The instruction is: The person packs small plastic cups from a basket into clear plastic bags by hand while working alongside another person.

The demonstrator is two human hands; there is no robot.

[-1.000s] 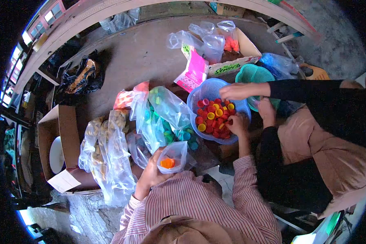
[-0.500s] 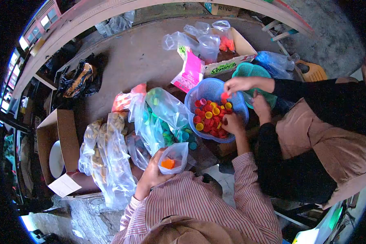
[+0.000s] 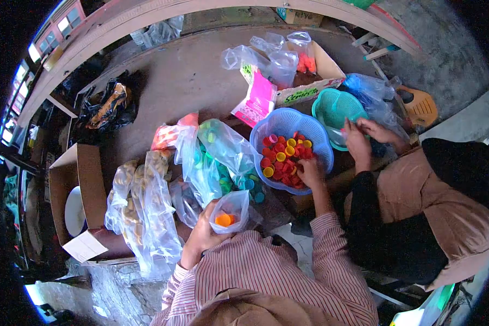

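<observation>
My left hand [image 3: 205,231] is closed around a clear plastic bag [image 3: 239,206], its mouth facing up. Orange bottle caps [image 3: 224,219] show inside the bag. My right hand [image 3: 311,173] reaches into a blue plastic basket [image 3: 261,122], its fingers curled down among the caps; what they grip is hidden. Red and yellow bottle caps [image 3: 280,157], with a pink one, lie heaped in this basket. Left of it lie clear bags of green caps [image 3: 223,174] and of beige-brown pieces [image 3: 130,190].
A co-worker's hands [image 3: 358,142] meet over the rim of a green basket [image 3: 323,103] on the right. Behind stands an open carton [image 3: 309,93] with plastic bags and a pink flap. A cardboard box [image 3: 91,185] is at the left, a black plastic bag [image 3: 126,111] behind it.
The co-worker's hand has left the blue basket and moved right to the other hand, by the green basket. My right hand stays among the caps; my left still holds the bag.
</observation>
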